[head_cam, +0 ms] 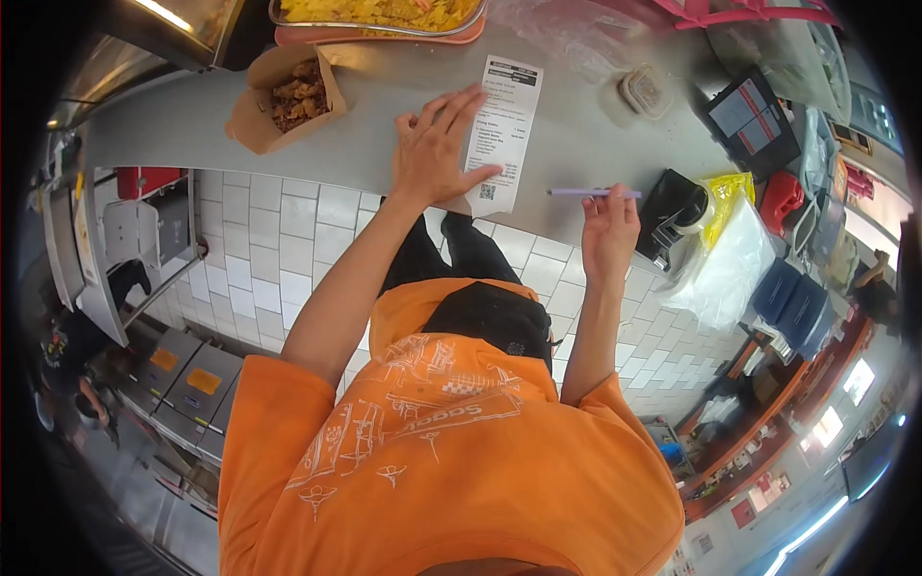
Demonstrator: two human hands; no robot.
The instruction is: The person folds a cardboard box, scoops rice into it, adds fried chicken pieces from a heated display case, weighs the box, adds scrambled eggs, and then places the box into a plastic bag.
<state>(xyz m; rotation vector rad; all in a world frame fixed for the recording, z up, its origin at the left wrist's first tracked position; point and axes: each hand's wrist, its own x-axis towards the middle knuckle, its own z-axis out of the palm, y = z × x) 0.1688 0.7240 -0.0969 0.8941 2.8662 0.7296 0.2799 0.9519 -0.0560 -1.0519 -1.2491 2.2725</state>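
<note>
A printed paper receipt lies on the metal counter before me, its lower end near the front edge. My left hand rests flat on its left side, fingers spread. To the right, my right hand holds a light purple pen between thumb and fingers, raised beside the receipt and apart from it. An open brown paper food box with browned, fried-looking food stands left of my left hand. A small clear lidded container sits right of the receipt.
A metal-rimmed tray of yellow food stands at the back. Clear plastic lies behind the receipt. A tablet, black device, red object and white plastic bags crowd the right. Another person is at far left.
</note>
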